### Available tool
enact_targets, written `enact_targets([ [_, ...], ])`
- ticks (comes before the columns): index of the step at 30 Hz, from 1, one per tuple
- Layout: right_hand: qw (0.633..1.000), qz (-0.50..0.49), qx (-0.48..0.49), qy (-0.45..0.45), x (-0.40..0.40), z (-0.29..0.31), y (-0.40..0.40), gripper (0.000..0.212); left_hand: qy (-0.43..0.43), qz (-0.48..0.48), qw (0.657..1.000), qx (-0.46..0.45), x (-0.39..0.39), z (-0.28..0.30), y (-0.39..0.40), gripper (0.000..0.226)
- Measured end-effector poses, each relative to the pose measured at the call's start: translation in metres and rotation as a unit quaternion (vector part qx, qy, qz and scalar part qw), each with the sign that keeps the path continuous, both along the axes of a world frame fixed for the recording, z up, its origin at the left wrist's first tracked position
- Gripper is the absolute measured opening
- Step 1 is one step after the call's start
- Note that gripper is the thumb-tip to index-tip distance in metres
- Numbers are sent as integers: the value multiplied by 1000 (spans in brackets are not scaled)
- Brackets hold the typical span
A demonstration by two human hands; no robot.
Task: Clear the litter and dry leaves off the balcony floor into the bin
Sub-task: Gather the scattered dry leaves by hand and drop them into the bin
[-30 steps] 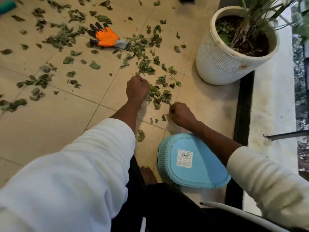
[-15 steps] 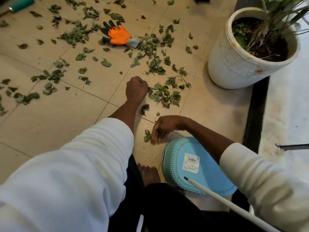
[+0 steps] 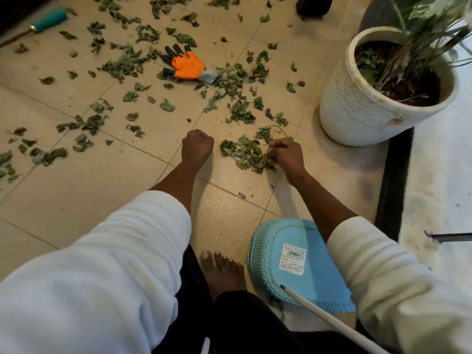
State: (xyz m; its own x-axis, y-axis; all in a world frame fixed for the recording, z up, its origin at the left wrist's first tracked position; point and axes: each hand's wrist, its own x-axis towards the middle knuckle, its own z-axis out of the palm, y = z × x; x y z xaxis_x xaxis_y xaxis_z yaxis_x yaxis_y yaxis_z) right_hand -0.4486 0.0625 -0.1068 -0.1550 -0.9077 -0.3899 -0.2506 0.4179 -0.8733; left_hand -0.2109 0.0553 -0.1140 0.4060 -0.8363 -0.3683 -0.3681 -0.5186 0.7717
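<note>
The leaves (image 3: 244,153) lay heaped on the floor (image 3: 76,200), light, limp, likely crumbly, best scooped from beneath; the right hand (image 3: 284,155) curled its fingers into the heap, the left hand (image 3: 197,146) was fisted.

Single view, head-worn, wide-angle. Looks steeply down and forward from above the person's own arms onto the tiled floor (image 3: 76,200). Close range: white sleeves (image 3: 97,277) fill the lower frame, a bare foot (image 3: 222,272) sits at bottom centre. Lines bow toward the edges. Far limit is the top edge, cutting the plant pot (image 3: 370,108) at upper right and a teal handle (image 3: 51,19) at upper left. No second view to overlap.
</note>
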Motion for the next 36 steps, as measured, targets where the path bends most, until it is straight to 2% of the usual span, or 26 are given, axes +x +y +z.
enact_targets([
  [1, 998, 2, -16, 66, -11, -7, -10, 19, 22, -10, 1000, 11, -1, 0, -1, 10],
  [2, 993, 11, -15, 120, -19, -11, -19, 28, 45, -24, 998, 22, -4, 0, -2, 11],
  [5, 976, 58, 35, 205, -32, -14, -47, 98, 113, -57, 990, 65, -14, 5, -8, 16],
  [7, 951, 140, 67, 269, -31, -12, -66, 123, 154, -45, 983, 92, -20, 9, -14, 22],
  [10, 897, 272, 75, 340, -19, -7, -85, 129, 195, 11, 974, 117, -23, 10, -21, 25],
  [14, 836, 401, 58, 370, 15, -9, -86, 131, 255, 23, 955, 150, -21, 7, -21, 38],
  [17, 813, 437, 25, 384, 40, -15, -72, 124, 281, 19, 944, 171, -20, 6, -21, 51],
  [20, 790, 470, -19, 394, 58, -19, -56, 106, 294, -3, 939, 178, -17, 6, -20, 55],
  [24, 765, 497, -110, 395, 73, -22, -35, 60, 267, -11, 948, 170, -9, 4, -14, 56],
  [26, 751, 493, -154, 411, 74, -20, -24, 36, 259, 10, 951, 168, -4, 2, -11, 50],
  [28, 748, 483, -182, 417, 72, -21, -19, 23, 248, 26, 952, 178, 2, -1, -8, 41],
  [33, 775, 452, -134, 421, 65, -19, -14, 20, 270, 43, 943, 192, 7, -4, -3, 34],
  [34, 791, 433, -125, 413, 60, -17, -15, 20, 279, 49, 940, 190, 6, -3, -3, 32],
  [36, 855, 356, -97, 364, 49, -12, -20, 21, 309, 67, 930, 191, 2, 1, -3, 28],
])
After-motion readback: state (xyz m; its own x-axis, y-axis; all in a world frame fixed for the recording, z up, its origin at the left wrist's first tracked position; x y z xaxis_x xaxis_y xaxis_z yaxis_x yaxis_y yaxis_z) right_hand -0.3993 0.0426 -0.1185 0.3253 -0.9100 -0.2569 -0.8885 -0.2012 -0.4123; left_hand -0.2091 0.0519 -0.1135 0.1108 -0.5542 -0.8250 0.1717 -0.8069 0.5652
